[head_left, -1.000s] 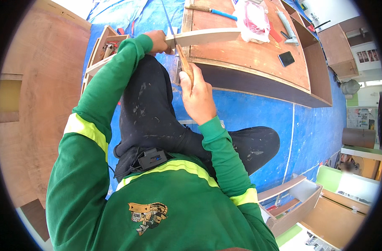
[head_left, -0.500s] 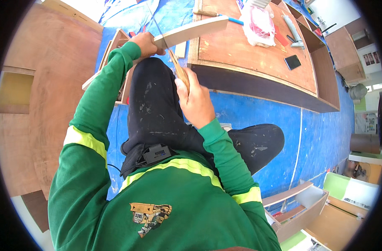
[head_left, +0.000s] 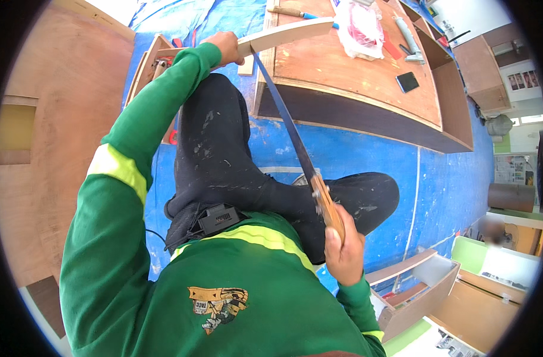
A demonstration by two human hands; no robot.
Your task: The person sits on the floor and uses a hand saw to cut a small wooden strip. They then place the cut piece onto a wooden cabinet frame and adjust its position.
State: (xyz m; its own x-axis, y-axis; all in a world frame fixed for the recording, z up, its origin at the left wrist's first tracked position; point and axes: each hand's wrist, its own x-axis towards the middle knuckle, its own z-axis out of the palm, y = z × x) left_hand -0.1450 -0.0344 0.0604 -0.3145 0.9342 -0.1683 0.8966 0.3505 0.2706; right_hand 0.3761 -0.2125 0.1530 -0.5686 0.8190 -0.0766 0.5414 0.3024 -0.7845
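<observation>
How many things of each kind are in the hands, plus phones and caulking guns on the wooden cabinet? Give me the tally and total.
Handsaw in right hand: 1
Wood strip in left hand: 1
Phone: 1
Caulking gun: 1
Total: 4

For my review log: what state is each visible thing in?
Long pale wooden board: held by left hand
Wooden-handled steel handsaw: gripped by right hand, blade against board
Black rectangular phone: screen dark
Grey tubular caulking gun: lying down
Brown wooden box, lower right: open
</observation>
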